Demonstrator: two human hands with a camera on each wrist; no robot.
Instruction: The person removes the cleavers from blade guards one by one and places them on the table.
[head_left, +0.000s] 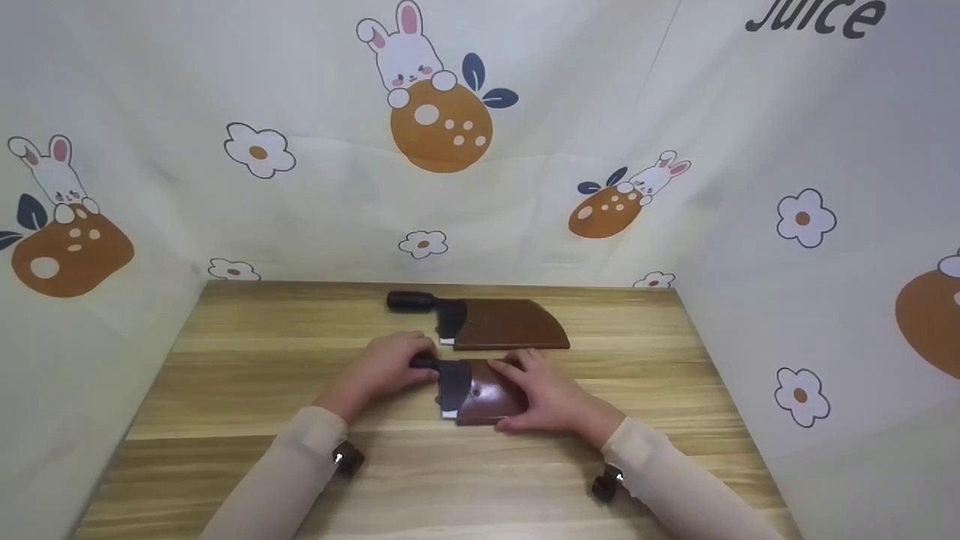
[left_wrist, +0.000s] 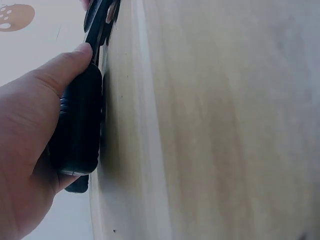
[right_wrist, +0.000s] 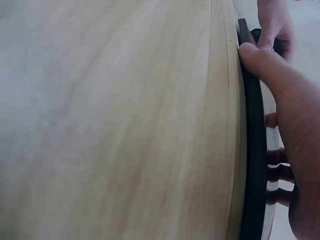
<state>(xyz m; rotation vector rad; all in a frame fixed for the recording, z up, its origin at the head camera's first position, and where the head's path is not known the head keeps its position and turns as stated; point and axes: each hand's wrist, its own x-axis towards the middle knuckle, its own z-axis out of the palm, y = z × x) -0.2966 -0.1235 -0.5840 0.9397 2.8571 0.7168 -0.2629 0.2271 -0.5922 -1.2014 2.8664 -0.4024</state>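
Note:
A cleaver [head_left: 454, 384] in a brown leather sheath [head_left: 487, 394] lies flat in front of me, its handle to the left. My left hand [head_left: 386, 366] grips the black handle [left_wrist: 80, 125], thumb along the near side in the left wrist view. Across the sheath spreads my right hand [head_left: 553, 394], the thumb at its near edge and fingers at the far edge, holding it between them. From the right wrist view, the sheath's dark edge [right_wrist: 254, 130] runs beside the thumb. The blade inside the sheath is hidden. Just beyond lies a second, similar sheathed cleaver [head_left: 452, 319], untouched.
Both cleavers are on a wood-grain table [head_left: 247, 330]. A pale curtain [head_left: 322, 202] printed with rabbits, oranges and flowers stands along the back and both sides. Small dark devices [head_left: 348, 459] are strapped at the wrists.

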